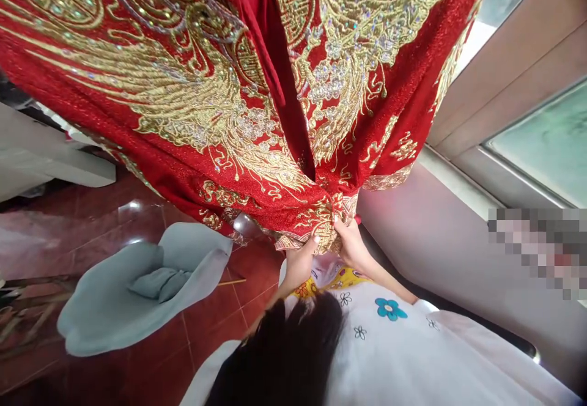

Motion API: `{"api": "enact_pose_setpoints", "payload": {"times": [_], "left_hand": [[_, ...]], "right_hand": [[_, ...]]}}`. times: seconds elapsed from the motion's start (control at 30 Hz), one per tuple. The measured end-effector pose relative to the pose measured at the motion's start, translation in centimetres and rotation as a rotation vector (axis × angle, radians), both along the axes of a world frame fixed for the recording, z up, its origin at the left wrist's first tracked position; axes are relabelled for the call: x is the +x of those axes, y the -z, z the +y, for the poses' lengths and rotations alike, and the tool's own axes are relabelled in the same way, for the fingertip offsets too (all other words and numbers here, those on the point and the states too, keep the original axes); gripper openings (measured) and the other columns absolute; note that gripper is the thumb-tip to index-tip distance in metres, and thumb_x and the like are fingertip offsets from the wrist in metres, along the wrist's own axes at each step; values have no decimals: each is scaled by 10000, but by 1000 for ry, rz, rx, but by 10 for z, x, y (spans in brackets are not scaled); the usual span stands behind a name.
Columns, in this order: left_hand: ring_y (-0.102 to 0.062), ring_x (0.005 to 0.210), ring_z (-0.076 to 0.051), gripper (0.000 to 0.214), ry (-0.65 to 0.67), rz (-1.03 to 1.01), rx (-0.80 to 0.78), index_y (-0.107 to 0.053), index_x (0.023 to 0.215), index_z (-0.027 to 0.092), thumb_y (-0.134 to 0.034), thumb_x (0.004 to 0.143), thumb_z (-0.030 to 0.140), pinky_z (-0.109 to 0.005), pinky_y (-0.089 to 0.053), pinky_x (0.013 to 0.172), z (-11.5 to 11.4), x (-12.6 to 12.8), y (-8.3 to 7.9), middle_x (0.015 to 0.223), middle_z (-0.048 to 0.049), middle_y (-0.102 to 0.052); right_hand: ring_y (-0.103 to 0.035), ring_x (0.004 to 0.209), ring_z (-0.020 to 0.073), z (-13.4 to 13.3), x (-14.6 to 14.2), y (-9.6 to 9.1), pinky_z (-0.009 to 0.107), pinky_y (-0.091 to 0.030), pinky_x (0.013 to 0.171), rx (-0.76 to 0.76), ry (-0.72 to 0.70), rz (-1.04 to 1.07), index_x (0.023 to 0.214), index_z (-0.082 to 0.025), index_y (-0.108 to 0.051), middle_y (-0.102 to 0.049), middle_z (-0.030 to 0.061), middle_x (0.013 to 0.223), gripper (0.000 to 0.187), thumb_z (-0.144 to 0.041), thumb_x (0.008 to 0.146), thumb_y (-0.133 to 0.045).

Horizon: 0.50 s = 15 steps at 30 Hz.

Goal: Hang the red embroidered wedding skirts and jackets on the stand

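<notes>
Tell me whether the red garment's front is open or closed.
The red garment is partly open: its front edges stand apart higher up, but meet just above where the left hand and right hand hold it.

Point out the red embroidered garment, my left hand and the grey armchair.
Red embroidered garment (229, 109): head view, on its gold embroidery.
Left hand (300, 263): head view, near the thumb's base.
Grey armchair (111, 274): head view, on its curved shell.

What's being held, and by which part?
The red fabric garment with gold embroidery, by its patterned bottom front edge: left hand and right hand grip it side by side.
</notes>
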<state>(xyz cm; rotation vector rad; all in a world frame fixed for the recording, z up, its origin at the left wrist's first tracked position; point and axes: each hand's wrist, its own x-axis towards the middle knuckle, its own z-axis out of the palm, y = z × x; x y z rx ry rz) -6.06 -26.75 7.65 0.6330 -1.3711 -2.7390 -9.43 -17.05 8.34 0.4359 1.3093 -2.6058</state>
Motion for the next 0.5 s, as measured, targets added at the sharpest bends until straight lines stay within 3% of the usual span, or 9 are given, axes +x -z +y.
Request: {"api": "enact_pose_setpoints", "payload": {"times": [0.1,0.23,0.33,0.5], "left_hand": [[-510,1244,-262,573,46,11,19,-577,1199,218,-778,669,301,-404,-408,1071,-1,-3,-14,1283,-75,-600],[-448,1313,-225,536,-70,57,-25,-533,1269,261,-709,763,278,-366,-382,1106,1,-10,-22,1368,-38,-540],[-447,1317,-209,503,-128,39,-82,-526,1279,251,-674,804,323,-341,-382,1108,5,-17,-26,1398,-40,-512],[-456,1310,-223,469,-115,6,-102,-527,1277,236,-599,852,421,-350,-395,1098,8,-22,-33,1370,-53,-538]], "right_hand": [[-658,903,243,11,-1,-10,381,-542,804,-45,-106,-8,965,-198,-612,-704,44,934,444,-304,576,-798],[-659,835,217,27,-3,-16,369,-540,796,1,-158,56,956,-178,-628,-706,43,909,496,-235,506,-827],[-654,823,195,27,-3,-14,352,-531,809,16,-184,55,966,-166,-638,-707,42,919,486,-223,518,-820],[-644,740,178,23,-3,-12,312,-523,728,-6,-171,-62,842,-158,-630,-706,27,835,314,-231,567,-762]]}}
